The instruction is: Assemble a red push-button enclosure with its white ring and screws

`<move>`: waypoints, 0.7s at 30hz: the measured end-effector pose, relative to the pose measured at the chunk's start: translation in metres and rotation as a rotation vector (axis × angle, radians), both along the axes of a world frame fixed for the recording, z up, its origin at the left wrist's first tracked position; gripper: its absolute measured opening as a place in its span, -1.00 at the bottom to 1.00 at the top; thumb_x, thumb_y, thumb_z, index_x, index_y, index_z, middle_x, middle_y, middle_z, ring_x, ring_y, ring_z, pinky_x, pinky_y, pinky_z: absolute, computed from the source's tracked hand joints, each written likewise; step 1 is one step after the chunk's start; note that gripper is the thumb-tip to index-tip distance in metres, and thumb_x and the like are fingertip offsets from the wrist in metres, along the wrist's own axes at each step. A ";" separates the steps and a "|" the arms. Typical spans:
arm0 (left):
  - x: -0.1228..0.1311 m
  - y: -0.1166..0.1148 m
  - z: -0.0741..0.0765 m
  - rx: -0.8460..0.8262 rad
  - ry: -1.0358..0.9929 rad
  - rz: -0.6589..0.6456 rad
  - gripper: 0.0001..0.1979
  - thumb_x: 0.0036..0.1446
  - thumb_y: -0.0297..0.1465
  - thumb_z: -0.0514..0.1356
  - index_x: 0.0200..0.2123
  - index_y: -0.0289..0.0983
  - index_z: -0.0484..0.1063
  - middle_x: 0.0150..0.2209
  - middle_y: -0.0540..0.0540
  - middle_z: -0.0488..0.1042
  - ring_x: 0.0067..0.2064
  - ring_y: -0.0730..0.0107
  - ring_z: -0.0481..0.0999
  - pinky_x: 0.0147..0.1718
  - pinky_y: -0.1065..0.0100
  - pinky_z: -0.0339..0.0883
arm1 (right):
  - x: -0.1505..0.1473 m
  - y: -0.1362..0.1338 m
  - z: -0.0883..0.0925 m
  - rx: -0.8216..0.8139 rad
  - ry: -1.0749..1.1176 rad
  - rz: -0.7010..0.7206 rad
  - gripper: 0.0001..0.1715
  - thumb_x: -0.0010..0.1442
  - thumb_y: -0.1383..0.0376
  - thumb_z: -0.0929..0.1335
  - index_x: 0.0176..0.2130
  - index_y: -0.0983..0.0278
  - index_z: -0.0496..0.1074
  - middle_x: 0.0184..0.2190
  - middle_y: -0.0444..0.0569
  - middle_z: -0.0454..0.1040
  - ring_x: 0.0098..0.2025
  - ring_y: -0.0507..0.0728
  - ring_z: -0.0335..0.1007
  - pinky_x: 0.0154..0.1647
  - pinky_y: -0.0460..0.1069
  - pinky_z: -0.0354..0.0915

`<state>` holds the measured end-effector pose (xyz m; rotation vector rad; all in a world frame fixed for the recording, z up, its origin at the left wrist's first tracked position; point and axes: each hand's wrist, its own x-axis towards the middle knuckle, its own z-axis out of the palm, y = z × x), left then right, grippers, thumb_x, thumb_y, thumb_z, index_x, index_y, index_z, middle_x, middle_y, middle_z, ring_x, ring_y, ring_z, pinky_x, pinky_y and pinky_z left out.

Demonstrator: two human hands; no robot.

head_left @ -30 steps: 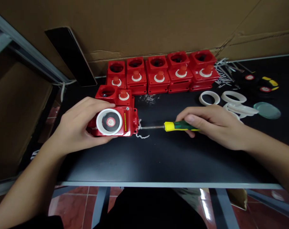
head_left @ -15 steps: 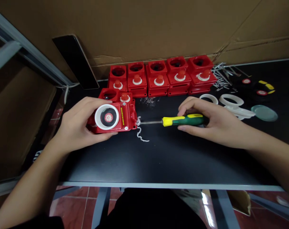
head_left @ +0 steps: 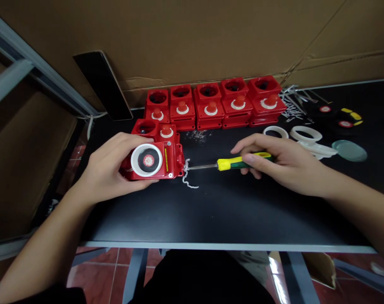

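Observation:
My left hand (head_left: 107, 169) grips a red housing (head_left: 158, 172) from its left side, thumb along the near edge and fingers over the far one. A white ring (head_left: 134, 162) with a black, red-centred disc inside faces up on it, beside a yellow strip. In my right hand (head_left: 274, 162) is a yellow and green screwdriver (head_left: 225, 164), held level between thumb and fingers. Its shaft points left, and the tip meets the right end of the housing. A curly white shaving (head_left: 187, 182) hangs around the tip there.
Several red housings with red buttons (head_left: 211, 107) stand in a row along the cardboard wall. At right lie loose screws (head_left: 293, 105), white rings (head_left: 306, 133), clear discs (head_left: 349, 150) and black discs. A dark phone-like slab (head_left: 103, 86) leans at the back left. White crumbs (head_left: 198, 136) dot the black table.
My right hand has rolled around the screwdriver handle, thumb now on top of it. The housing and my left hand have shifted slightly right and nearer in view.

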<state>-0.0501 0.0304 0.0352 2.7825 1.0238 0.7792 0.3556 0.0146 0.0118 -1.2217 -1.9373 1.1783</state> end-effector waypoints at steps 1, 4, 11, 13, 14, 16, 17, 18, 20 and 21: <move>0.000 0.000 0.000 -0.004 0.001 -0.002 -0.46 0.37 -0.16 0.48 0.33 -0.03 0.48 0.16 -0.14 0.71 0.09 -0.06 0.76 0.09 -0.06 0.70 | 0.000 0.000 0.001 0.007 -0.014 0.008 -0.48 0.50 -0.21 0.42 0.02 0.13 0.61 -0.43 -0.11 0.61 -0.51 0.10 0.43 -0.44 0.06 0.31; -0.001 0.001 -0.001 0.018 -0.007 -0.003 -0.44 0.34 -0.15 0.51 0.32 -0.04 0.48 0.15 -0.14 0.71 0.08 -0.06 0.76 0.09 -0.06 0.71 | -0.001 0.000 0.002 0.015 -0.035 0.010 -0.47 0.50 -0.24 0.41 0.03 0.10 0.63 -0.35 -0.05 0.66 -0.38 0.16 0.54 -0.34 0.07 0.36; -0.002 -0.001 -0.002 -0.025 0.012 0.073 -0.45 0.33 -0.13 0.48 0.33 0.02 0.52 0.20 -0.10 0.71 0.11 -0.12 0.77 0.10 -0.13 0.71 | 0.002 -0.002 -0.002 0.197 -0.080 -0.021 -0.61 0.23 -0.01 0.62 -0.04 0.06 0.61 0.00 0.00 0.62 -0.04 0.28 0.57 -0.11 0.13 0.48; -0.002 -0.001 -0.003 -0.012 0.010 0.066 -0.43 0.33 -0.12 0.49 0.34 0.00 0.51 0.20 -0.10 0.71 0.11 -0.11 0.78 0.10 -0.10 0.71 | 0.004 -0.002 -0.004 0.212 -0.077 -0.022 -0.66 0.22 0.14 0.58 -0.02 0.06 0.57 0.00 -0.01 0.58 -0.10 0.25 0.52 -0.18 0.11 0.44; -0.003 0.000 -0.003 -0.007 0.010 0.066 -0.43 0.33 -0.12 0.49 0.34 -0.01 0.51 0.20 -0.10 0.71 0.11 -0.10 0.78 0.10 -0.09 0.70 | 0.005 -0.002 -0.005 0.215 -0.067 -0.020 -0.66 0.21 0.19 0.56 -0.01 0.06 0.54 -0.01 -0.02 0.56 -0.12 0.23 0.50 -0.20 0.10 0.42; -0.003 0.000 -0.004 -0.004 0.007 0.078 -0.40 0.32 -0.10 0.50 0.35 -0.02 0.51 0.22 -0.10 0.71 0.11 -0.11 0.78 0.11 -0.10 0.70 | 0.007 -0.001 -0.007 0.218 -0.043 -0.023 -0.64 0.21 0.23 0.53 0.00 0.07 0.50 -0.03 -0.03 0.55 -0.13 0.22 0.48 -0.21 0.08 0.40; -0.004 0.000 -0.004 -0.003 0.003 0.083 -0.40 0.31 -0.09 0.50 0.35 -0.01 0.51 0.22 -0.10 0.71 0.11 -0.12 0.78 0.11 -0.10 0.70 | 0.007 0.000 -0.007 0.213 -0.033 -0.028 -0.64 0.22 0.22 0.53 0.01 0.08 0.49 -0.04 -0.03 0.54 -0.13 0.21 0.48 -0.21 0.08 0.40; -0.004 0.000 -0.004 -0.002 0.000 0.085 -0.39 0.31 -0.08 0.50 0.35 -0.01 0.50 0.22 -0.10 0.71 0.11 -0.12 0.78 0.12 -0.10 0.70 | 0.007 0.000 -0.008 0.207 -0.023 -0.033 -0.64 0.22 0.21 0.53 0.01 0.08 0.49 -0.05 -0.03 0.54 -0.13 0.21 0.48 -0.22 0.07 0.41; -0.004 0.000 -0.003 0.000 0.000 0.082 -0.40 0.33 -0.07 0.49 0.35 -0.01 0.49 0.22 -0.12 0.70 0.13 -0.11 0.77 0.13 -0.09 0.70 | 0.007 0.000 -0.007 0.187 -0.006 -0.046 -0.64 0.24 0.17 0.55 0.00 0.09 0.49 -0.05 -0.02 0.54 -0.16 0.20 0.47 -0.27 0.06 0.40; -0.004 0.000 -0.003 0.001 0.003 0.081 -0.40 0.33 -0.07 0.49 0.35 -0.02 0.48 0.22 -0.12 0.70 0.13 -0.10 0.77 0.14 -0.08 0.70 | 0.007 0.000 -0.005 0.175 0.002 -0.053 -0.65 0.24 0.15 0.56 -0.01 0.09 0.50 -0.05 -0.01 0.54 -0.19 0.19 0.46 -0.30 0.05 0.40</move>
